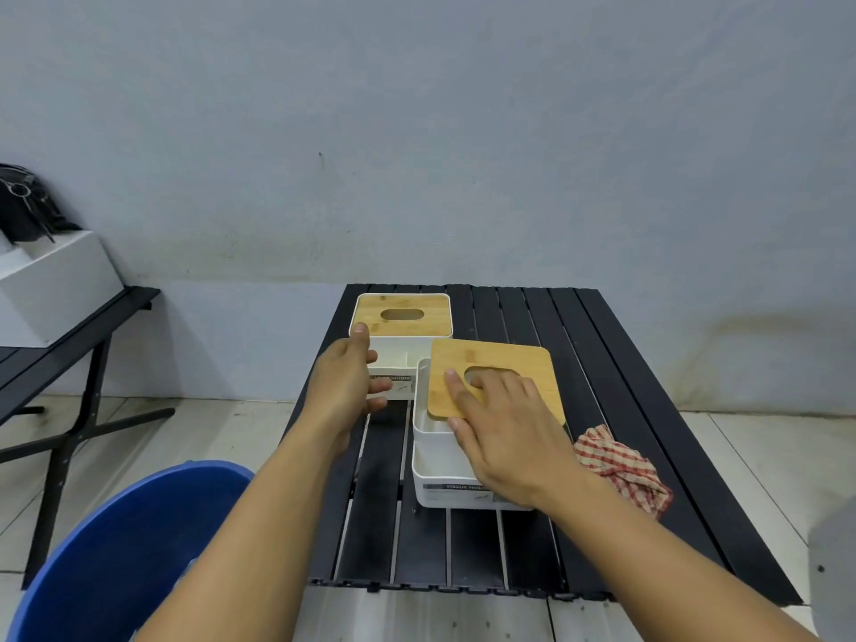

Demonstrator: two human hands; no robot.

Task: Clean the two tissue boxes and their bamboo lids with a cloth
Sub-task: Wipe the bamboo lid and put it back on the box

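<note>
Two white tissue boxes stand on a black slatted table (648, 433). The far box (407, 352) carries its bamboo lid (402, 315) squarely on top. The near box (440, 465) is partly uncovered: its bamboo lid (500, 363) lies askew, shifted back and to the right. My right hand (505, 433) lies flat on that lid, fingers at its oval slot. My left hand (347, 382) hovers at the far box's left front corner with fingers apart, holding nothing. A red-and-white checked cloth (623, 470) lies crumpled to the right of the near box.
A blue plastic tub (116, 549) sits on the floor at the lower left. A second black table (55, 359) at the left holds a white box (55, 289) and a black bag (28, 206). A grey wall stands close behind the table.
</note>
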